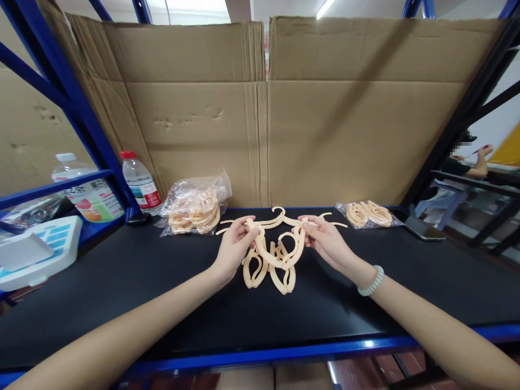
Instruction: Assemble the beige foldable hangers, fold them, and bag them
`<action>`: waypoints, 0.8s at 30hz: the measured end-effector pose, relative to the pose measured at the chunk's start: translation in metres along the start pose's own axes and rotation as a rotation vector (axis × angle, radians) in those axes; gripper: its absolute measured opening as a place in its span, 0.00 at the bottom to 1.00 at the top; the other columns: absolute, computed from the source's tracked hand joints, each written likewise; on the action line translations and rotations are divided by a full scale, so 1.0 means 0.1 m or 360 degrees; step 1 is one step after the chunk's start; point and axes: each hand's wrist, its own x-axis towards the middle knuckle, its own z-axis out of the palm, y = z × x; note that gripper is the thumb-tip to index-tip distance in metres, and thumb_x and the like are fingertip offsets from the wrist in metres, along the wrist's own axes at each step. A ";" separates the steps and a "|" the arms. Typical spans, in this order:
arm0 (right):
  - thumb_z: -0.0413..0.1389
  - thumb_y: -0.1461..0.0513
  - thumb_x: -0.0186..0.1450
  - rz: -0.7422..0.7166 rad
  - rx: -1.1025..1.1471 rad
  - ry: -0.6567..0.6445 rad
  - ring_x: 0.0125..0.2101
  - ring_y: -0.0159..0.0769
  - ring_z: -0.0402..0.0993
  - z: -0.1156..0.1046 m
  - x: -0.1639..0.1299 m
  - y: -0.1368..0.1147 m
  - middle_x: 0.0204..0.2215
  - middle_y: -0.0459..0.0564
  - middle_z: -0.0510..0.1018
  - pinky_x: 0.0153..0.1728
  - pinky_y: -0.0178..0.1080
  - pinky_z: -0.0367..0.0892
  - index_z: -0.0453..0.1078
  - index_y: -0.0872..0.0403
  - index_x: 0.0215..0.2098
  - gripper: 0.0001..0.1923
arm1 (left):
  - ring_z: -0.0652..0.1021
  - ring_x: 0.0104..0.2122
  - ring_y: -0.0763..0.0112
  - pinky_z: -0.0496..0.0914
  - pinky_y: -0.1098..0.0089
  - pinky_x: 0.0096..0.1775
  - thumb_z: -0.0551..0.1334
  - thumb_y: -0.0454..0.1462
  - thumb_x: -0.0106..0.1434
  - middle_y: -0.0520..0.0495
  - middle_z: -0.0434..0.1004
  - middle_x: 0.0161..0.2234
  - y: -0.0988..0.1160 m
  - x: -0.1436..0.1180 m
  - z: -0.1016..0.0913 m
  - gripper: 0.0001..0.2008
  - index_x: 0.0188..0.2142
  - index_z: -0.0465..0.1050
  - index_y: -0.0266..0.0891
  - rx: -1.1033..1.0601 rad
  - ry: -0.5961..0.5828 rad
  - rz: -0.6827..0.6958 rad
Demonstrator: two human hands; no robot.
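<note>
Peach plastic hangers (273,254) are pinched at both ends, left hand (234,245) and right hand (325,240) closed on them.

A clear plastic water bottle with a red cap (138,181) stands by the blue metal shelf post (81,122). Big brown cardboard sheets (325,114) lean behind the black table top (122,287).

Little can be read here. The larger drink bottle (87,192) at the left, behind the blue rack post, carries a white and green label with dark East Asian characters; one looks like the character for tea, the others are too blurred to make out. The smaller water bottle (138,181) with the red cap has a red and white label whose print is too small to read. The white device (38,252) at the far left shows blue panels, illegible.
</note>
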 end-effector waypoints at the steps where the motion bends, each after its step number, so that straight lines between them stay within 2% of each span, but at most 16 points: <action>1: 0.61 0.53 0.59 0.0011 -0.0069 -0.0068 0.24 0.28 0.65 0.03 -0.02 0.00 0.27 0.45 0.73 0.25 0.33 0.61 0.68 0.53 0.45 0.20 | 0.73 0.27 0.76 0.66 0.76 0.28 0.69 0.39 0.52 0.51 0.74 0.28 0.00 0.00 0.07 0.20 0.44 0.70 0.35 -0.0008 -0.0015 -0.0059; 3: 0.59 0.52 0.61 0.0024 -0.0226 -0.0216 0.23 0.29 0.64 0.08 -0.08 0.01 0.26 0.44 0.72 0.24 0.33 0.61 0.64 0.53 0.53 0.25 | 0.75 0.28 0.73 0.68 0.74 0.30 0.68 0.41 0.53 0.48 0.76 0.30 0.00 -0.01 0.17 0.19 0.42 0.72 0.33 -0.0049 -0.0113 -0.0182; 5: 0.57 0.52 0.62 0.0058 -0.0334 -0.0362 0.23 0.29 0.64 0.13 -0.14 0.01 0.25 0.44 0.72 0.24 0.33 0.61 0.57 0.54 0.60 0.31 | 0.76 0.31 0.70 0.71 0.71 0.34 0.68 0.41 0.53 0.45 0.77 0.32 -0.01 -0.04 0.22 0.19 0.42 0.72 0.33 -0.0019 -0.0197 -0.0169; 7: 0.56 0.52 0.63 0.0099 -0.0373 -0.0473 0.23 0.29 0.64 0.17 -0.19 0.00 0.27 0.46 0.74 0.24 0.33 0.61 0.50 0.54 0.64 0.35 | 0.77 0.33 0.68 0.71 0.70 0.36 0.67 0.41 0.54 0.45 0.77 0.33 -0.03 -0.09 0.21 0.19 0.43 0.72 0.33 0.0080 -0.0246 -0.0088; 10: 0.55 0.52 0.65 0.0078 -0.0401 -0.0483 0.22 0.28 0.63 0.22 -0.24 0.00 0.28 0.47 0.76 0.23 0.32 0.59 0.46 0.55 0.66 0.37 | 0.77 0.34 0.68 0.72 0.70 0.36 0.66 0.41 0.56 0.46 0.77 0.33 -0.03 -0.14 0.12 0.18 0.44 0.72 0.34 0.0178 -0.0268 -0.0022; 15: 0.58 0.54 0.63 0.0048 -0.0400 -0.0355 0.19 0.26 0.60 0.24 -0.25 0.00 0.24 0.44 0.75 0.19 0.30 0.55 0.53 0.54 0.62 0.34 | 0.76 0.38 0.68 0.71 0.68 0.42 0.65 0.39 0.59 0.45 0.76 0.37 0.03 -0.16 0.04 0.17 0.47 0.71 0.34 0.0263 -0.0426 0.0063; 20: 0.60 0.53 0.60 0.0060 -0.0513 -0.0260 0.16 0.24 0.57 0.23 -0.25 0.00 0.21 0.43 0.74 0.17 0.30 0.53 0.60 0.56 0.56 0.30 | 0.76 0.36 0.68 0.72 0.69 0.40 0.64 0.37 0.60 0.47 0.76 0.36 0.04 -0.20 0.06 0.15 0.47 0.71 0.37 0.0279 -0.0518 0.0093; 24: 0.60 0.55 0.60 0.0016 -0.0545 -0.0278 0.16 0.24 0.59 0.24 -0.27 0.00 0.22 0.44 0.75 0.17 0.30 0.54 0.63 0.56 0.53 0.26 | 0.77 0.37 0.68 0.72 0.68 0.40 0.63 0.37 0.61 0.46 0.76 0.37 0.02 -0.23 0.06 0.15 0.48 0.71 0.38 0.0287 -0.0543 0.0055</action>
